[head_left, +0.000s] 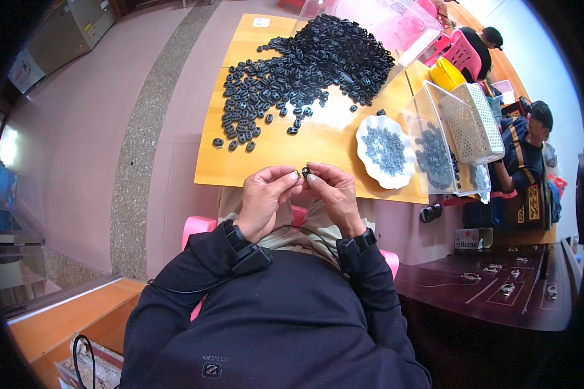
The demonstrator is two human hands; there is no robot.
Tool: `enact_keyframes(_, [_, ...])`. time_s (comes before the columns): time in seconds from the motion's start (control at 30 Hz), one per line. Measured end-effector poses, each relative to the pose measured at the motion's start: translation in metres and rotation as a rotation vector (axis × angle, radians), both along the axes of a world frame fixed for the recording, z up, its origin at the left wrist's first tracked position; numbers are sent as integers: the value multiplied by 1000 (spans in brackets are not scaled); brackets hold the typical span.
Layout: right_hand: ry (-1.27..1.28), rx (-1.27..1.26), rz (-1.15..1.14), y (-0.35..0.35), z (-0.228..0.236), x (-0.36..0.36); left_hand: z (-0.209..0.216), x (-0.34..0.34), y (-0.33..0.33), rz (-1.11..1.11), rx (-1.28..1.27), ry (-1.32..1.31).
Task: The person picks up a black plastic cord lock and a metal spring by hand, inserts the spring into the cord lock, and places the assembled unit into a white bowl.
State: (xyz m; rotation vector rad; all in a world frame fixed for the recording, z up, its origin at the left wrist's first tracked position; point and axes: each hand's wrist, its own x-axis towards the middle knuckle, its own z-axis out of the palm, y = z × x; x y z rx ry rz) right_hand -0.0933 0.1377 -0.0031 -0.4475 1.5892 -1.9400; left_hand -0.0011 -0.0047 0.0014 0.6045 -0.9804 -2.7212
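My hands meet at the near edge of the wooden table (230,170), fingertips almost touching. Between thumb and forefinger, my right hand (336,194) pinches a small black two-holed piece (305,172). My left hand (266,194) is closed in a pinch right beside it, on something tiny that I cannot make out. Beyond them, a large heap of similar black pieces (344,55) spreads over the tabletop, thinning out toward the left. To the right of my hands stands a white scalloped dish (403,179) with many small clear pieces (384,149) inside.
A big clear bin (412,29) lies behind the heap. Clear tub (440,189), white perforated basket (477,123) and yellow bowl (446,74) crowd the right side. Farther right sits a person in dark clothes (518,152); another is behind. A dark red panel (448,285) lies lower right.
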Motion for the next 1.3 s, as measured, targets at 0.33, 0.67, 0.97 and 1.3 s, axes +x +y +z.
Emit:
enact_keyframes(0.33, [-62, -54, -28, 1, -3, -2, 1, 1, -1, -12, -19, -2])
enact_keyframes(0.67, [-39, -46, -52, 1, -2, -2, -1, 0, 0, -12, -51, -23])
enact_keyframes(0.97, [-21, -51, -45, 1, -3, -2, -1, 0, 0, -28, -60, -11])
enact_keyframes(1.3, [69, -18, -9, 0, -1, 0, -3, 0, 1, -16, -83, -15])
